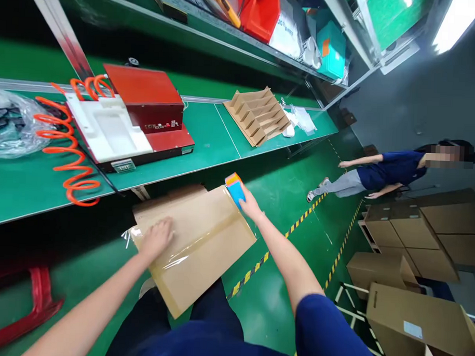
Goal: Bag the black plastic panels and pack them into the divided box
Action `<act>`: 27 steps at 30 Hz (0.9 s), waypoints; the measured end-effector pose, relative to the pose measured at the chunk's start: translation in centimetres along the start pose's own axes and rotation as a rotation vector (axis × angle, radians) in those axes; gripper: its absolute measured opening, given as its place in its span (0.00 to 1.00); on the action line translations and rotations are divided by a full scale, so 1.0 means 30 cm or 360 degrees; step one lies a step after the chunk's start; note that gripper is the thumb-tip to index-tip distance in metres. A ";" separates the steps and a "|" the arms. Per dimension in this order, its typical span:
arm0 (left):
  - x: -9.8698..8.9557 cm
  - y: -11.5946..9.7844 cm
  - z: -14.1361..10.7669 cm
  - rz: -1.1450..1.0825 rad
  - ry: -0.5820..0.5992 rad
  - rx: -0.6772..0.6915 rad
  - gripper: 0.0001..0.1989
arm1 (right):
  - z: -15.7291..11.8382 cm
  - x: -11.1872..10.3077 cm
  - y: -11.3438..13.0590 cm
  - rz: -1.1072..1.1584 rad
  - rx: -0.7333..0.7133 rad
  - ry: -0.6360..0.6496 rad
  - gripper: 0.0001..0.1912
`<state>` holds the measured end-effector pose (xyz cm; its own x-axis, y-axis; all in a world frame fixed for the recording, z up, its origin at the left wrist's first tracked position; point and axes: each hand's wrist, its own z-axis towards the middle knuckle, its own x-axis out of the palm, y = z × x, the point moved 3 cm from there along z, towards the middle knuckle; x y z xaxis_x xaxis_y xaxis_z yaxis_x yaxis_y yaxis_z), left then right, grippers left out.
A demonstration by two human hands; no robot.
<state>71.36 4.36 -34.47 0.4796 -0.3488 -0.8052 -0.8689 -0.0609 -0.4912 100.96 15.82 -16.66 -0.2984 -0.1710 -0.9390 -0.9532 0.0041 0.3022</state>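
Note:
A flat cardboard box lies tilted over my lap, just below the bench edge. Clear tape runs across its upper face, and a loose tape end sticks out at the left edge. My left hand rests on the left part of the box with its fingers laid on the cardboard, slightly blurred. At the box's far right corner, my right hand grips a blue and orange object that looks like a tape dispenser; the fingers hide part of it.
On the green bench stand a red machine with an orange coiled hose and a cardboard divider. A red stool frame is at lower left. Another person stands beyond, near stacked cartons.

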 end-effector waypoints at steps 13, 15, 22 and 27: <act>0.326 -0.488 0.103 -0.0127 -0.0017 -0.0355 0.34 | 0.721 0.176 0.014 0.0374 -0.0759 -0.0183 0.29; 0.358 -0.526 0.169 -0.0075 0.0039 -0.0370 0.33 | 0.487 0.197 -0.140 0.0586 -0.0649 -0.0109 0.26; 0.423 -0.529 0.214 0.0216 0.0038 -0.0441 0.34 | -0.088 0.514 -0.412 0.0437 -0.0002 0.0593 0.30; 0.410 -0.525 0.216 0.0359 0.0058 -0.0493 0.34 | -0.041 0.587 -0.369 0.0540 0.0307 0.0491 0.30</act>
<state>91.74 7.08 -38.79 0.2727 -0.4185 -0.8663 -0.9505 -0.2568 -0.1751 106.30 11.56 -36.34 -0.5932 -0.4120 -0.6916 -0.8049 0.2873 0.5192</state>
